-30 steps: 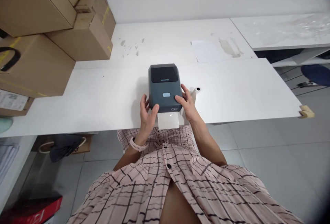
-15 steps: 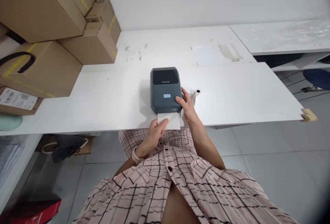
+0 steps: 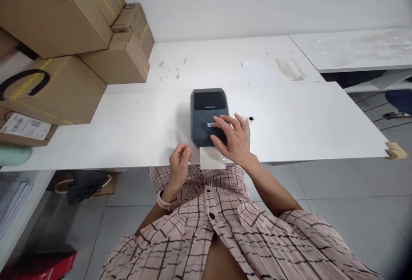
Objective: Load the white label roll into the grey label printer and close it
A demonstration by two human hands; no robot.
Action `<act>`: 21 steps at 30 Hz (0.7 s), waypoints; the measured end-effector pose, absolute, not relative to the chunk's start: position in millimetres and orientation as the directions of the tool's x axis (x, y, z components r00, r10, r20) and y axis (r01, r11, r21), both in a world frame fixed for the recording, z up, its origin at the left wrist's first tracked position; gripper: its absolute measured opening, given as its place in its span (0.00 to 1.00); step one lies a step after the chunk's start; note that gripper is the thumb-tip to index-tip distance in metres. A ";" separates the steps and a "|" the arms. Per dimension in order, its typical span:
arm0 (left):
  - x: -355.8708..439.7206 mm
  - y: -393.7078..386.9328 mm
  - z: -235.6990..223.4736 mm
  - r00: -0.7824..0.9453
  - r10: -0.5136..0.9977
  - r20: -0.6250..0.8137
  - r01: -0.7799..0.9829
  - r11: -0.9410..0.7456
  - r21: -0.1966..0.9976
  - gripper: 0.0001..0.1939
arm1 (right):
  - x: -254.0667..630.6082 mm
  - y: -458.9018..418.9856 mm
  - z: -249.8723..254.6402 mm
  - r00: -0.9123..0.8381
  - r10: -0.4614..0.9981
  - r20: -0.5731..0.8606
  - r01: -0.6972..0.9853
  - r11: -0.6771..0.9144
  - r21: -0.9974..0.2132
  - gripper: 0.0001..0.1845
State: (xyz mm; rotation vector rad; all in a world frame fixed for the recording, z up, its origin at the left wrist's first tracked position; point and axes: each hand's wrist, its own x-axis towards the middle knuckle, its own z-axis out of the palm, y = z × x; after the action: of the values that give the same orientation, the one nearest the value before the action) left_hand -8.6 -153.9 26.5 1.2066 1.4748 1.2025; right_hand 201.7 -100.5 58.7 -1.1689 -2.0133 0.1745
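A dark blue-grey label printer [image 3: 201, 127] stands at the front of the white table, its dark window toward the wall. From its front slot a blank white label [image 3: 210, 159] sticks out past the table edge. My right hand [image 3: 234, 140] lies over the printer's right half with fingers spread, one fingertip at the light-blue button [image 3: 210, 124]. Left of the label, my left hand [image 3: 180, 159] rests at the table edge with its fingers curled in and nothing visible in them. Just right of the printer is a white paper roll [image 3: 249, 120], partly behind my right hand.
Cardboard boxes [image 3: 93, 86] with yellow tape are stacked at the left. A white sheet [image 3: 257, 73] lies farther back on the table [image 3: 289, 121]. A beige corner guard [image 3: 395, 150] marks the right corner. A dark bag [image 3: 85, 187] sits beneath the left side.
My left hand has let go of the label and moved left. My right hand has shifted from the printer's side onto its top, at the button. The view has shifted slightly.
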 end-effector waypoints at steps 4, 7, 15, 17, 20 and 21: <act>-6.3 -140.4 29.2 -0.278 0.957 0.085 0.232 -0.020 0.973 0.19 | 191.7 -100.3 64.7 -0.325 0.797 0.509 0.724 0.556 -0.408 0.24; 5.7 -133.2 28.4 -0.186 0.979 0.088 0.198 -0.050 0.979 0.30 | 192.3 -103.2 63.1 -0.322 0.815 0.481 0.685 0.552 -0.476 0.20; 20.3 -128.5 13.7 -0.113 0.993 0.046 0.086 -0.036 0.996 0.36 | 212.7 -120.5 17.4 0.154 0.980 0.129 0.155 0.105 -0.982 0.31; 19.0 -126.7 11.2 -0.146 0.983 0.107 0.128 -0.089 0.988 0.36 | 213.6 -120.2 12.9 0.146 0.984 0.099 0.125 0.081 -0.989 0.31; 16.9 -124.4 11.0 -0.160 0.976 0.150 0.156 -0.125 0.980 0.36 | 215.0 -118.3 14.7 0.140 0.985 0.103 0.120 0.087 -0.989 0.31; 16.5 -123.9 11.5 -0.161 0.976 0.148 0.149 -0.124 0.981 0.36 | 215.6 -117.7 15.7 0.138 0.985 0.106 0.120 0.089 -0.989 0.31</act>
State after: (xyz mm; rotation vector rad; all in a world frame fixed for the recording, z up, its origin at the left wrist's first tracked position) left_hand 16.5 -123.9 11.5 1.3300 1.3740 1.3721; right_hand 215.6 -117.7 15.7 -1.2826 -1.2276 0.9750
